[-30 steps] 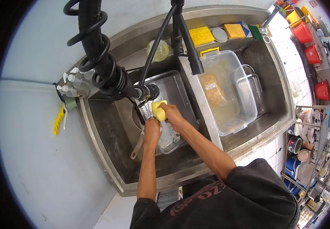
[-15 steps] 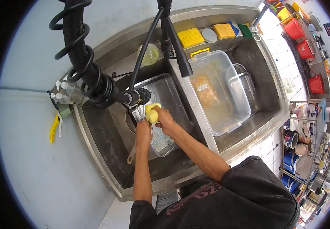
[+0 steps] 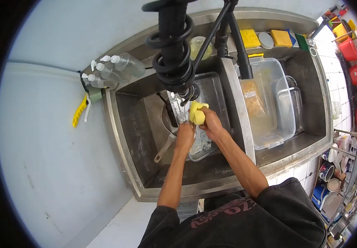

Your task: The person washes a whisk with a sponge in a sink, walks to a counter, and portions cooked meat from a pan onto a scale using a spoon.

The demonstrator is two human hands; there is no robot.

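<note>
In the left sink basin [image 3: 133,136], my right hand [image 3: 212,123] squeezes a folded yellow sponge [image 3: 197,112]. Close beside it, my left hand [image 3: 186,135] is closed at the lower end of a shiny flat metal piece [image 3: 177,108]; its full shape is hidden by the hands and the faucet. Beneath both hands lies a rectangular metal tray [image 3: 219,93] with cloudy, sudsy water at its near end. A pan's long handle [image 3: 165,149] slants out to the left of my left hand, the pan itself mostly covered.
The black spring faucet [image 3: 172,62] hangs over the basin. A clear plastic tub [image 3: 275,103] in the right basin holds water and a packaged orange food item [image 3: 253,99]. Pump bottles [image 3: 124,66] stand at the back left; sponges [image 3: 249,38] lie along the back ledge.
The camera view has swung left, so the sink appears further right and higher. Both hands stay close together over the tray, the sponge still in my right hand.
</note>
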